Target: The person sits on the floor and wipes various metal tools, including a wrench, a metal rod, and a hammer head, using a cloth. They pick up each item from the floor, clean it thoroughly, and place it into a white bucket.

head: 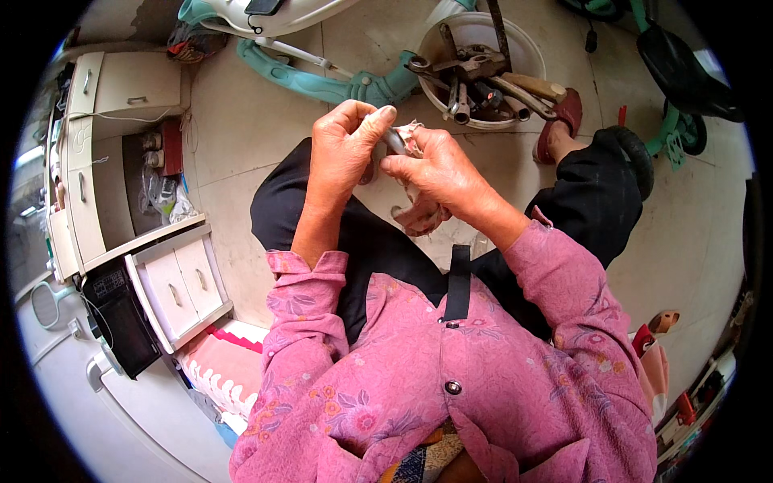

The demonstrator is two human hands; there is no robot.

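My left hand point(344, 148) grips one end of a grey metal tool point(394, 142), between thumb and curled fingers; its kind cannot be told. My right hand point(444, 172) holds a stained, crumpled cloth point(423, 214) against the tool's other end, and part of the cloth hangs below the palm. Both hands are close together above the floor, between my knees. Beyond them to the right, a round white bucket point(430, 99) holds wrenches, a socket wrench point(462, 107), a wooden handle point(534, 86) and other worn metal tools.
A teal and white children's ride-on toy point(338, 84) stands just beyond my hands. At the upper right is another wheeled item with a black seat point(679, 72). White cabinets point(139, 78) line the left side. My foot in a red shoe point(564, 115) rests beside the bucket.
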